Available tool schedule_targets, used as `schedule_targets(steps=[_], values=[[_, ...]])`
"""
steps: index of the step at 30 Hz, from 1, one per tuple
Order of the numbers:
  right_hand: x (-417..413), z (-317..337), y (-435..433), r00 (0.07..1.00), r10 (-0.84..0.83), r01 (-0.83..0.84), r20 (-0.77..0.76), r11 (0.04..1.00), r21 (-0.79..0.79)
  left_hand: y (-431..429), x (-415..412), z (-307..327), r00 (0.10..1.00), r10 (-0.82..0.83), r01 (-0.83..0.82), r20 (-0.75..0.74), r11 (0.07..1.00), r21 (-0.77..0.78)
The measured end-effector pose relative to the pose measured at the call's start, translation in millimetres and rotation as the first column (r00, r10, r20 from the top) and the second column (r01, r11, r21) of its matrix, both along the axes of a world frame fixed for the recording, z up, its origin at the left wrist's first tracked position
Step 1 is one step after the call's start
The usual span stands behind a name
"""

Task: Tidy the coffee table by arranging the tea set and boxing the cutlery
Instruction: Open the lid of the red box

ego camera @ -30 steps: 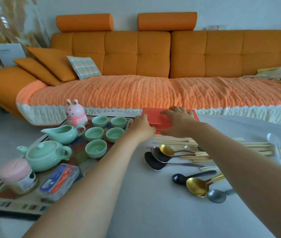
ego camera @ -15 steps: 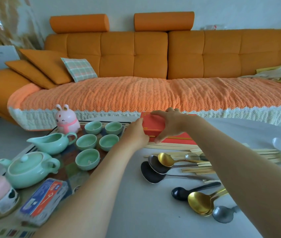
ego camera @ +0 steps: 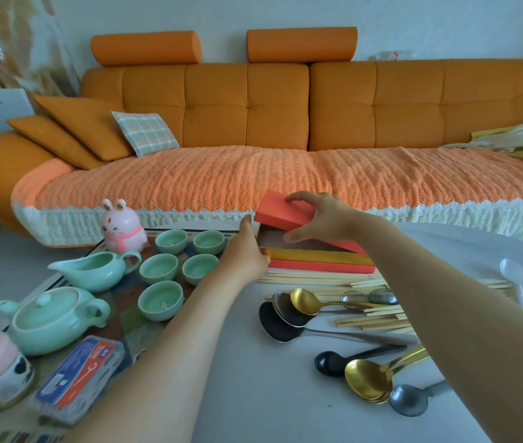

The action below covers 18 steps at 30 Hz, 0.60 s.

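My right hand (ego camera: 320, 219) grips the red cardboard lid (ego camera: 280, 212), thumb under its near edge and fingers over the top. The lid's left end is tilted up off the box base (ego camera: 317, 262), a flat oblong with a gold band at the far side of the table (ego camera: 253, 394). My left hand (ego camera: 247, 251) lies against the base's left end; whether its fingers curl round it I cannot tell. On the patterned mat (ego camera: 126, 318) stand five glossy round celadon cups (ego camera: 160, 295), one squat teapot (ego camera: 50, 321) and one spouted pitcher (ego camera: 94, 271). Nearer lie pale wooden chopsticks (ego camera: 372, 321) and, I think, eight metal spoons (ego camera: 365, 378), gold, black and silver, some overlapping.
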State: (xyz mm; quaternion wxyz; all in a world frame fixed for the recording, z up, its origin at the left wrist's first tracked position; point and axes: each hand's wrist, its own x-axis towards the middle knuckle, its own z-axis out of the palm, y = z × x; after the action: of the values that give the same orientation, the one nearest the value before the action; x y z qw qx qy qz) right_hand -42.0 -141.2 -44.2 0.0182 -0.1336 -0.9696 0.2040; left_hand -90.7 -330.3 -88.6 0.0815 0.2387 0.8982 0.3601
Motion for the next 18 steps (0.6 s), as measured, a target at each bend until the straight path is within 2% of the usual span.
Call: schedule_targets(steps=[3,5,7,10,12,15,18], values=[[6.0,1.2,-1.7,0.999,0.018,-0.024,0.049,0.994,0.108,0.3,0.4,3.6,1.000,0.020,-0.020,0.004,0.997,0.068],[10.9,-3.8,-6.0,0.997,0.035,-0.047,0.063,0.977,0.206,-0.8,0.9,9.4,0.991,0.000,0.012,-0.130,0.996,0.091],[13.6,-7.7,-6.6,0.998,0.045,-0.053,0.043,0.976,0.209,-0.2,0.0,14.6,0.963,-0.109,0.118,-0.246,0.993,0.022],[16.2,-9.9,-4.0,0.997,0.067,-0.073,0.040,0.983,0.167,-1.3,-1.3,18.5,0.942,-0.200,0.187,-0.269,0.980,-0.074],[20.6,-10.1,-6.0,0.994,0.112,-0.109,-0.002,0.970,0.215,-1.9,-3.0,20.9,0.931,-0.206,0.194,-0.301,0.979,-0.070],[26.9,-6.3,-9.9,0.977,0.169,-0.110,-0.132,0.923,0.370,-1.6,-4.6,27.2,0.908,-0.184,0.194,-0.376,0.981,-0.012],[29.4,-1.0,-10.0,0.973,0.183,-0.097,-0.139,0.874,0.475,1.8,-2.4,33.7,0.890,-0.172,0.204,-0.422,0.978,0.033]])
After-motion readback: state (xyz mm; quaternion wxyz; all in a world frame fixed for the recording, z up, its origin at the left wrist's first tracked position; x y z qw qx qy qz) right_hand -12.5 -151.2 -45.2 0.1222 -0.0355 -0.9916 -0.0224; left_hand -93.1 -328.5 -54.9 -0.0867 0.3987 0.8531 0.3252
